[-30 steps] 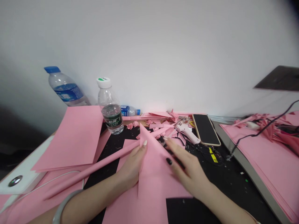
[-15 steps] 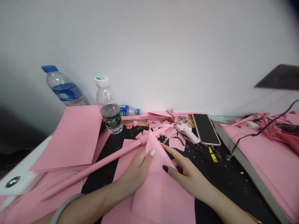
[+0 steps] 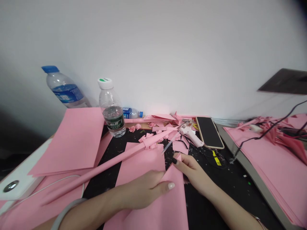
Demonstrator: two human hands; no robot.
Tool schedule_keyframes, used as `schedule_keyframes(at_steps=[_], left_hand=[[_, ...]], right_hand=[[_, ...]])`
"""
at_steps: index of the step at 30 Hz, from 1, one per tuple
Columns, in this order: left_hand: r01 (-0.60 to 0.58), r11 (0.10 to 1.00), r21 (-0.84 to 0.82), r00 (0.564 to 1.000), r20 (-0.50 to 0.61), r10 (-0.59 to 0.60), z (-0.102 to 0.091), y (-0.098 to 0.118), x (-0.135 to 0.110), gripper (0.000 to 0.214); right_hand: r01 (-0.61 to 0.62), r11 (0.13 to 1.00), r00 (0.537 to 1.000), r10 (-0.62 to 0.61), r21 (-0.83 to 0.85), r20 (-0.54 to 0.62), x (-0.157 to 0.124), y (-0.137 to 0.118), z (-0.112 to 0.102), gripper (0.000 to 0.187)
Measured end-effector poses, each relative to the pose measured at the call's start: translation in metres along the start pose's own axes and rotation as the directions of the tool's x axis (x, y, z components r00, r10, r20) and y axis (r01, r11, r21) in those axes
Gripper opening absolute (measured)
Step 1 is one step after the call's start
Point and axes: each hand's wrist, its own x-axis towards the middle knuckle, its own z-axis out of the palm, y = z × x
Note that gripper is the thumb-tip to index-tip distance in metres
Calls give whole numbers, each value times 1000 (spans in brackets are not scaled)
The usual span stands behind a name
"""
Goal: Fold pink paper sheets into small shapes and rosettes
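Note:
My left hand (image 3: 144, 189) lies across a pink paper sheet (image 3: 141, 163) on the black mat, its thumb reaching right along a folded flap (image 3: 174, 204). I cannot tell whether it grips the paper. My right hand (image 3: 192, 171) pinches the flap's upper tip between its fingers. A long rolled pink paper tube (image 3: 96, 171) runs diagonally past my left hand, apart from it. A thin clear rod (image 3: 168, 146), perhaps a glue stick, lies just above my right fingers.
A white glue gun (image 3: 189, 134) and a phone (image 3: 209, 132) lie beyond my right hand among pink scraps. Water bottles (image 3: 111, 108) stand at the back. Pink sheets (image 3: 68, 140) are piled at left, and a stack (image 3: 271, 172) sits on a grey tray at right.
The raised pink flap has come down and toward me, uncovering more of the sheet. My left hand has turned flatter and moved right, and my right hand has drawn back.

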Motion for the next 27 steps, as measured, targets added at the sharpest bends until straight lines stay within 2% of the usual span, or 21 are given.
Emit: schedule_keyframes(at_steps=[2,8,12,19,27], left_hand=[[1,1000,-2,1000,18,-1,-1,-2,1,34],[53,998,-16,981,188,-49,-4,-4,6,33],[19,996,-82,965,260,3,-6,0,6,33],[20,990,-140,948,316,26,-9,0,4,35],[32,981,-190,944,327,32,-8,2,4,35]], right_hand=[[-2,999,1000,2,42,-12,2,5,-1,40],[9,988,1000,-7,156,-15,5,13,-3,41],[31,972,999,-23,233,-35,5,14,-4,38],[31,966,999,-33,257,5,7,14,-3,41],[28,976,1000,-25,218,-18,5,14,-2,42]])
